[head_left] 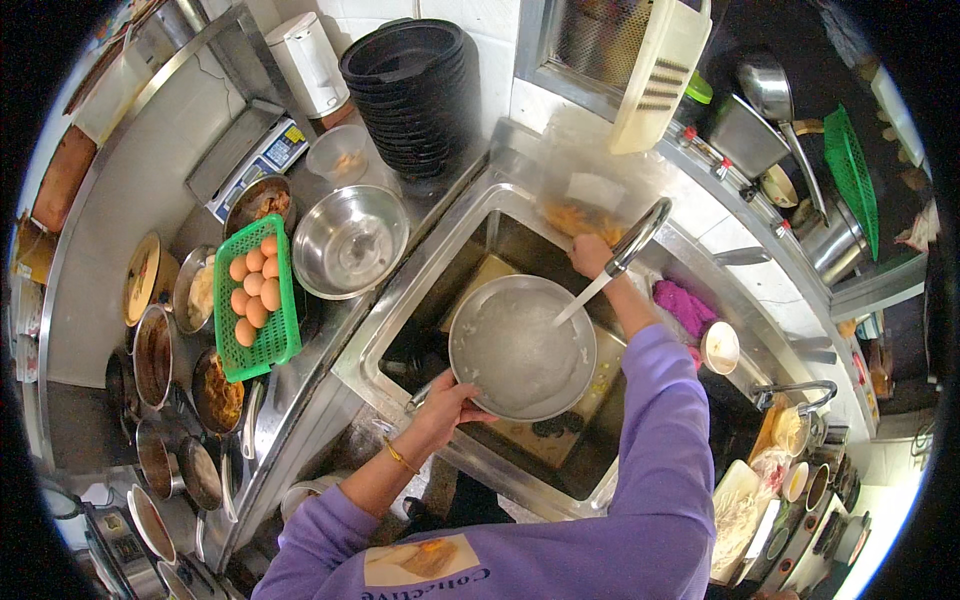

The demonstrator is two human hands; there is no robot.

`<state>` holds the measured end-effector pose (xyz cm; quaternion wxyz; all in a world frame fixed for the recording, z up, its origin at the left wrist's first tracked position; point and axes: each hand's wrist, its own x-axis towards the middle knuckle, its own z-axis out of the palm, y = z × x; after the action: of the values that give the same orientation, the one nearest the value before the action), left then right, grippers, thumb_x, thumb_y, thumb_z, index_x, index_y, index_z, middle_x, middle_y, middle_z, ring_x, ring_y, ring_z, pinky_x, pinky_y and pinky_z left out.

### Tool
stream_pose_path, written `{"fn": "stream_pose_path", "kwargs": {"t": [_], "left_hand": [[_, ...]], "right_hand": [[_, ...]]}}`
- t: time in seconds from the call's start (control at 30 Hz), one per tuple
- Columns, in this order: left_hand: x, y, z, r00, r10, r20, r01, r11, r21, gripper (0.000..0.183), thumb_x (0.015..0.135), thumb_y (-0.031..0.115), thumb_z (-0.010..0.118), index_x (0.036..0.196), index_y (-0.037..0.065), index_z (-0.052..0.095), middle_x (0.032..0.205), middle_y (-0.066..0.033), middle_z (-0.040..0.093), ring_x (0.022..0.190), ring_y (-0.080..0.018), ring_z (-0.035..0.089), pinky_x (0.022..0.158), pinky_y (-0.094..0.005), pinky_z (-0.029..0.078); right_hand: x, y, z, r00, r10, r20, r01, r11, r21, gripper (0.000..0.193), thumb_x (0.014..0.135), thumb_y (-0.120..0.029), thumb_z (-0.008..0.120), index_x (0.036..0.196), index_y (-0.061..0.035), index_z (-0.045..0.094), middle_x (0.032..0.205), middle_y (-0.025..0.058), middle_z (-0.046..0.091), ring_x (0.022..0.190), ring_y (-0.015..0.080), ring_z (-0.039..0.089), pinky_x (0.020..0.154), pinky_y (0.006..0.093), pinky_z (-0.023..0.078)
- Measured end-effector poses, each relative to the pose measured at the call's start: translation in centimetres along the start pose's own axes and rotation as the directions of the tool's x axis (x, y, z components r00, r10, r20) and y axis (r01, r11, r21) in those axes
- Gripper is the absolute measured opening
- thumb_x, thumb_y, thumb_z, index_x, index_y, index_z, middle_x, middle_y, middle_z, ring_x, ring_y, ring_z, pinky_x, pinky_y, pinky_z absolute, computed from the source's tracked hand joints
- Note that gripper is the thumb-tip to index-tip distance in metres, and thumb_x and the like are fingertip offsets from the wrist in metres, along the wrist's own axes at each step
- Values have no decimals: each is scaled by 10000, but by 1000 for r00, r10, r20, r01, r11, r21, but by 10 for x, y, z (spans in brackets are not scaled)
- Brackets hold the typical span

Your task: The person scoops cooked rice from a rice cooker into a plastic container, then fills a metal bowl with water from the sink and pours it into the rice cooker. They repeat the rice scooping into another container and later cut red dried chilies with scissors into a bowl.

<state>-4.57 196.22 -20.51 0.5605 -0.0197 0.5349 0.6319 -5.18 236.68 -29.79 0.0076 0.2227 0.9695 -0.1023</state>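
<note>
Water runs from a curved metal faucet into a round metal bowl over the sink. Cloudy, bubbly water fills much of the bowl. My left hand grips its near left rim, with the thumb on top. Beyond the bowl, my right hand is by the sink's back edge, beside the faucet spout. Its fingers look curled, but what they hold is hidden. Just past them is a blurred, clear container or bag with orange-brown pieces.
Left of the sink, a green basket holds several brown eggs, beside an empty-looking metal bowl. Stacked black containers stand behind. Several pans crowd the far left. A purple cloth and small white bowl lie right.
</note>
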Motion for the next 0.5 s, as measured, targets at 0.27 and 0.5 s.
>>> {"fn": "stream_pose_path", "kwargs": {"t": [0.27, 0.5], "left_hand": [[-2, -3, -1, 998, 55, -40, -56, 998, -19, 401, 875, 33, 477, 1269, -37, 443, 1185, -176, 567, 952, -301, 646, 725, -407, 629], [2, -9, -8, 997, 71, -32, -71, 997, -20, 436, 864, 35, 481, 1292, -34, 429, 1202, -181, 556, 966, -302, 643, 728, -410, 627]], "right_hand": [[6, 15, 10, 995, -36, -92, 38, 999, 19, 146, 721, -141, 669, 726, 4, 683, 746, 236, 646, 741, 404, 654, 703, 471, 528], [11, 17, 10, 996, -42, -82, 43, 999, 10, 149, 724, -146, 674, 734, 2, 692, 735, 231, 647, 728, 392, 660, 704, 460, 538]]}}
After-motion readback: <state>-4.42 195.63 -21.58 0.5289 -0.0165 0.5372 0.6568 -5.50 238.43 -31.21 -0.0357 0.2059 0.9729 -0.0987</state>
